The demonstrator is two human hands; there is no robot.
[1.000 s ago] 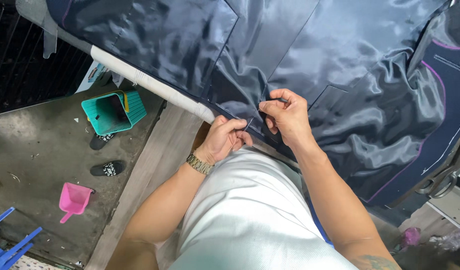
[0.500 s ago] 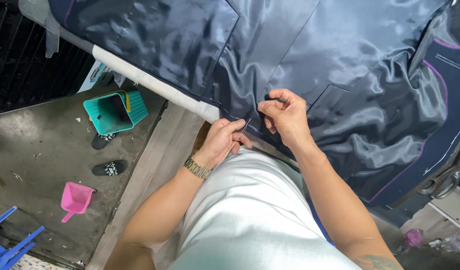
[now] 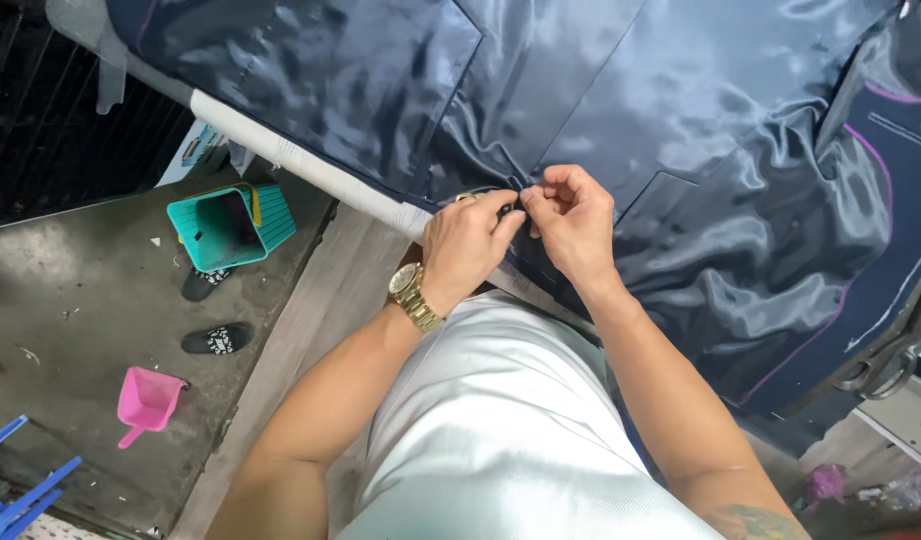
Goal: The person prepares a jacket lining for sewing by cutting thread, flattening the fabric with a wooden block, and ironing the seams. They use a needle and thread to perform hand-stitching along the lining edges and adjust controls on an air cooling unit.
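A dark navy jacket lies spread inside out, its shiny satin lining up, over a padded table. My left hand, with a gold watch on the wrist, pinches the lining's near edge. My right hand pinches the same edge right beside it, fingertips almost touching the left ones. What lies between the fingertips is too small to tell. A purple piping line runs along the jacket's right side.
The table's white padded edge runs diagonally at left. On the concrete floor below stand a teal plastic basket, a pink scoop, a pair of black sandals and a blue stool's legs. Scissors lie at right.
Both hands have come closer together on the lining's edge, the left one sliding right toward the other. The view has shifted slightly.
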